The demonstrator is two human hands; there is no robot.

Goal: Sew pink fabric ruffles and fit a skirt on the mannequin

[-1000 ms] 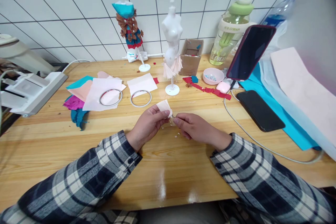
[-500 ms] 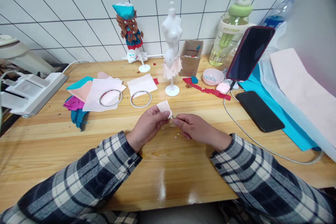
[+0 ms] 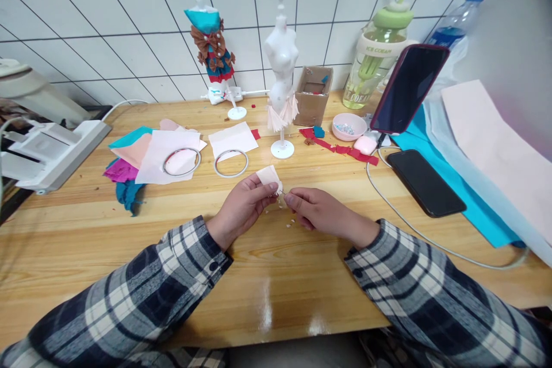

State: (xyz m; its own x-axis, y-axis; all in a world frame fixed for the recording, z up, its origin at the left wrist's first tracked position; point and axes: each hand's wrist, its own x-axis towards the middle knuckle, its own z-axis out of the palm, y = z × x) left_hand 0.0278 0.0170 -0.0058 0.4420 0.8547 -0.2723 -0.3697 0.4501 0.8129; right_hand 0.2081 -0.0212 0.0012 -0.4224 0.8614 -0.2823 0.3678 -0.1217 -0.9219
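My left hand (image 3: pixel 242 207) pinches a small folded piece of cream crepe paper (image 3: pixel 268 175) between thumb and fingers. Its lower right edge looks notched. My right hand (image 3: pixel 319 207) is closed round what looks like small scissors (image 3: pixel 283 191); only the thin metal tip shows, at the paper's edge, and the handles are hidden in the palm. Tiny pale scraps (image 3: pixel 290 223) lie on the table below. Behind the hands stands a white mini dress form (image 3: pixel 282 49) with pale pink pleated paper (image 3: pixel 281 114) round its hips.
A second dress form (image 3: pixel 210 46) wears teal, brown and red paper. Nearby are two silver rings (image 3: pixel 231 175), coloured paper sheets (image 3: pixel 146 155), a cardboard box (image 3: pixel 313 104), a pink bead bowl (image 3: pixel 348 133), a red strip (image 3: pixel 345 150), a propped phone (image 3: pixel 409 89), a flat phone (image 3: pixel 426 183) and a cable (image 3: pixel 397 215).
Both hands stay almost in place with the paper and the tool. The tip at the paper's edge shifts very slightly, and the whole view moves a little.
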